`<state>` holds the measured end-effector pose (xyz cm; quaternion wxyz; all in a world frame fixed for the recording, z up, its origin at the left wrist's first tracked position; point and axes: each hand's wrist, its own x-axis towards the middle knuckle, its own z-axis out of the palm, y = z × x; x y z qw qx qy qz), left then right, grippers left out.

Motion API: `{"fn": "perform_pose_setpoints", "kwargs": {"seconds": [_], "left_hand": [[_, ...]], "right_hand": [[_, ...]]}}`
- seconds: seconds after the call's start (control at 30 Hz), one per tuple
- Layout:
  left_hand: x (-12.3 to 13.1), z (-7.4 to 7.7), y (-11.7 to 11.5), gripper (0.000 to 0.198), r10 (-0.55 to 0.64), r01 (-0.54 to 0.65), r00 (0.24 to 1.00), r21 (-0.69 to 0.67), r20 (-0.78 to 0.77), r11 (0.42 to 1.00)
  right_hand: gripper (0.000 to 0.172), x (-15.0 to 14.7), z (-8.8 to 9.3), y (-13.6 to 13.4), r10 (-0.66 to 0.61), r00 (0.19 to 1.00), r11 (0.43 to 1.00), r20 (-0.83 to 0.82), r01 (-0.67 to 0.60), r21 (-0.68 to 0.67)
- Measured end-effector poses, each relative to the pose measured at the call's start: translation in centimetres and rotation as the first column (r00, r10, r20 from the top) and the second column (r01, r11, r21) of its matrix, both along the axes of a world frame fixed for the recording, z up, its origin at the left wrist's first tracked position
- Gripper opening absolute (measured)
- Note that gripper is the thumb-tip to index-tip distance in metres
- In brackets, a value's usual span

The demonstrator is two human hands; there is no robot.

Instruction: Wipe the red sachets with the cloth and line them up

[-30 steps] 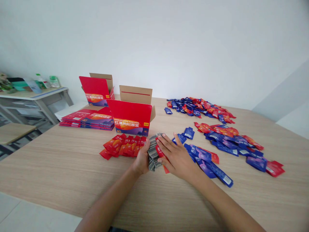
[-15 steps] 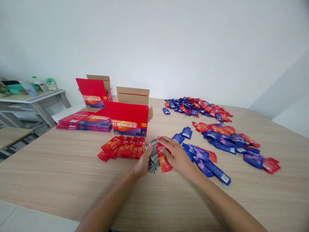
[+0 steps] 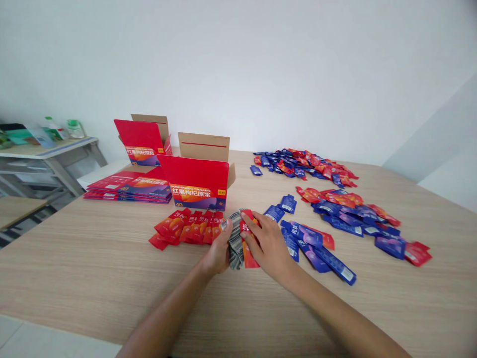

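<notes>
My left hand [image 3: 218, 251] grips a stack of sachets [image 3: 235, 238] held on edge, their grey backs showing. My right hand [image 3: 265, 242] presses a red sachet [image 3: 246, 247] against the right side of that stack, fingers closed over it. To the left of the stack, a fanned row of red sachets [image 3: 186, 229] lies flat on the wooden table [image 3: 93, 258]. Blue sachets [image 3: 316, 248] lie just right of my right hand. An open red carton [image 3: 197, 181] stands behind the row.
A second open red carton [image 3: 143, 139] and a pile of flat red cartons [image 3: 128, 185] sit at the back left. Mixed red and blue sachets lie in heaps at the back [image 3: 305, 164] and right [image 3: 354, 209]. A shelf unit [image 3: 44, 154] stands far left.
My right hand has drawn a red sachet in and pushed it flat against the stack in my left hand. The view has drifted slightly.
</notes>
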<state>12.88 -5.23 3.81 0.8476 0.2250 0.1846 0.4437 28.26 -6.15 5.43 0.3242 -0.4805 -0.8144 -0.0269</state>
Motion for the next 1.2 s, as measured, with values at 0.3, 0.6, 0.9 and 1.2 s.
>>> {"fn": "perform_pose_setpoints", "kwargs": {"seconds": [0.3, 0.6, 0.9, 1.2], "left_hand": [[1.2, -1.9, 0.0, 0.059, 0.115, -0.104, 0.993, 0.263, -0.025, 0.959], [1.6, -2.9, -0.2, 0.060, 0.114, -0.096, 0.992, 0.247, -0.061, 0.964], [1.3, -0.8, -0.4, 0.057, 0.060, -0.074, 0.995, 0.172, 0.086, 0.982], [1.1, -0.7, -0.2, 0.052, 0.101, -0.111, 0.990, 0.108, 0.095, 0.988]], "right_hand": [[0.039, 0.0, -0.9, 0.3, 0.013, 0.973, 0.998, -0.230, -0.027, -0.057], [0.038, 0.5, -0.7, 1.3, 0.023, 0.860, 0.986, -0.510, -0.103, -0.128], [0.020, 0.2, -1.4, 1.0, 0.012, 0.892, 0.999, -0.451, -0.032, -0.036], [0.032, 0.4, -2.3, 1.0, -0.006, 0.955, 0.998, -0.295, 0.025, 0.064]]}}
